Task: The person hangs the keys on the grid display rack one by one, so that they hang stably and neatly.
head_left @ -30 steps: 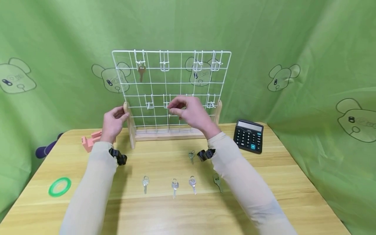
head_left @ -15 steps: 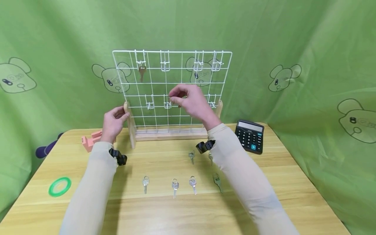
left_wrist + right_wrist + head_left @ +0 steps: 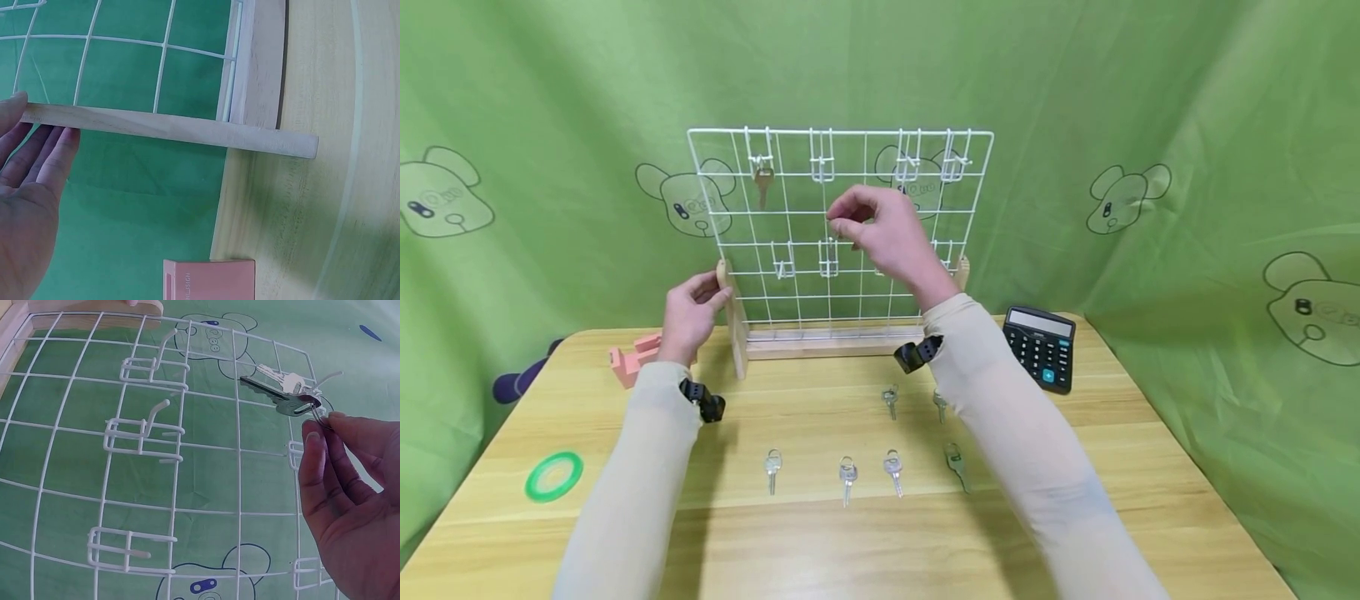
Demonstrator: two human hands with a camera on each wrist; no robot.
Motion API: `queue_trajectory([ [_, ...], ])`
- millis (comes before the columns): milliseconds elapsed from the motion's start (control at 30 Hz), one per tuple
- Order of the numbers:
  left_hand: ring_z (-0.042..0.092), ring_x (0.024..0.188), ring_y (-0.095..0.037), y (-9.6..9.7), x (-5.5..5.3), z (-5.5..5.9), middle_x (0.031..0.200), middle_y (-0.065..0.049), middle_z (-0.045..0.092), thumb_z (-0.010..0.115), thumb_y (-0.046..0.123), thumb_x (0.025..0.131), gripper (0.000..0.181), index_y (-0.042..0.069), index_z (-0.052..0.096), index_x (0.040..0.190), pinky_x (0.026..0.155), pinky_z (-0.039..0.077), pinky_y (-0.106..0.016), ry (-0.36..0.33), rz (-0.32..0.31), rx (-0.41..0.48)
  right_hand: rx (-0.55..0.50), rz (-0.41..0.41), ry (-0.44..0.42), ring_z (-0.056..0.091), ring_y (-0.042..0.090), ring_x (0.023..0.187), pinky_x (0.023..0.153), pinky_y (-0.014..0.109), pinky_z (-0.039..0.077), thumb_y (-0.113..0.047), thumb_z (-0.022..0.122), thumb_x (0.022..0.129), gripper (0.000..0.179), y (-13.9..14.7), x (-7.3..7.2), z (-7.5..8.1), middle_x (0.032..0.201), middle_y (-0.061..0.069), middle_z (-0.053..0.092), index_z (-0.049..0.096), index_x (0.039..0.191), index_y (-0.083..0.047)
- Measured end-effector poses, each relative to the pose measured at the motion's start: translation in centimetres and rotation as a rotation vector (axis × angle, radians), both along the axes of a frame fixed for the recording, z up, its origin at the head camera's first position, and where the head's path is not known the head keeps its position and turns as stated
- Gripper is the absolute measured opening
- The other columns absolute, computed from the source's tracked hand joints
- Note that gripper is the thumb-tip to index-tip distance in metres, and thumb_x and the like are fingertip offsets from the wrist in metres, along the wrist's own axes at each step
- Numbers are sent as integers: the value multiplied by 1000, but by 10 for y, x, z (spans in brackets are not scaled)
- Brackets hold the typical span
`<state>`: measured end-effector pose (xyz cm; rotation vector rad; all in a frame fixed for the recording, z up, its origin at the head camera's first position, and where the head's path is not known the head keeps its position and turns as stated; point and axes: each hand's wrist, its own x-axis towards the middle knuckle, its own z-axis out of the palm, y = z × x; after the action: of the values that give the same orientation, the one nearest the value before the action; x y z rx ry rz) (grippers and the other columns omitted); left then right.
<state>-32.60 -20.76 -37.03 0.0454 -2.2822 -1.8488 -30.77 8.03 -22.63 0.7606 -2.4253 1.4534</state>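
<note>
In the head view, my right hand (image 3: 883, 229) is raised before the middle of a white wire grid (image 3: 865, 212), with a key (image 3: 832, 252) hanging from its fingertips. Thumb and fingers pinch the key's ring (image 3: 320, 415) in the right wrist view. A second, brighter key (image 3: 290, 381) overlaps the dark one (image 3: 290, 405) there. One brown-looking key (image 3: 763, 177) hangs on the grid's top left hook. My left hand (image 3: 688, 317) grips the top of the left wooden upright (image 3: 162, 125), thumb on one side and fingers on the other.
Several keys with rings lie on the table, among them one at front left (image 3: 772, 471) and one at right (image 3: 957, 467). A calculator (image 3: 1037, 350) is at back right. A pink block (image 3: 625, 368) and a green ring (image 3: 533, 485) lie on the left. White hooks (image 3: 822, 169) project from the grid.
My right hand has risen with its key from the lower hook row to above it, level with the grid's middle. The left hand keeps its place on the upright.
</note>
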Motion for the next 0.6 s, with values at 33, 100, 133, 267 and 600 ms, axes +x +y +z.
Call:
queue_trajectory([
  [33, 52, 125, -24, 0, 0, 0, 139, -16, 53, 62, 11, 97, 48, 3, 48, 142, 104, 45, -27, 0, -2, 2, -6, 0, -3, 62, 25, 84, 69, 30, 58, -4, 69, 92, 9, 0, -1, 1, 92, 6, 66, 69, 100, -5],
  [100, 52, 125, -24, 0, 0, 0, 139, -17, 53, 62, 11, 97, 48, 2, 47, 142, 103, 45, -27, 3, -6, 5, -9, -5, 3, 62, 24, 84, 69, 30, 58, -4, 68, 92, 9, 0, -3, 3, 92, 6, 66, 69, 101, -4],
  [133, 52, 125, -24, 0, 0, 0, 139, -17, 53, 62, 11, 97, 48, 2, 47, 142, 103, 45, -27, 4, -7, 6, -12, -6, 9, 62, 24, 83, 69, 31, 59, -4, 68, 92, 9, -1, -4, 4, 92, 6, 66, 68, 101, -4],
  [267, 52, 125, -25, -1, 0, 0, 139, -17, 53, 63, 12, 97, 49, 2, 47, 142, 103, 45, -28, 1, -11, 9, -27, -15, 4, 61, 22, 84, 71, 32, 59, -3, 68, 92, 10, -3, -7, 9, 93, 6, 66, 68, 103, -4],
  [600, 53, 124, -25, -2, -2, -2, 139, -17, 53, 63, 10, 97, 48, 2, 47, 142, 102, 47, -27, 2, -15, 24, -83, -27, -12, 61, 23, 85, 72, 32, 58, -3, 66, 93, 13, -6, -10, 20, 98, 12, 66, 68, 106, -2],
])
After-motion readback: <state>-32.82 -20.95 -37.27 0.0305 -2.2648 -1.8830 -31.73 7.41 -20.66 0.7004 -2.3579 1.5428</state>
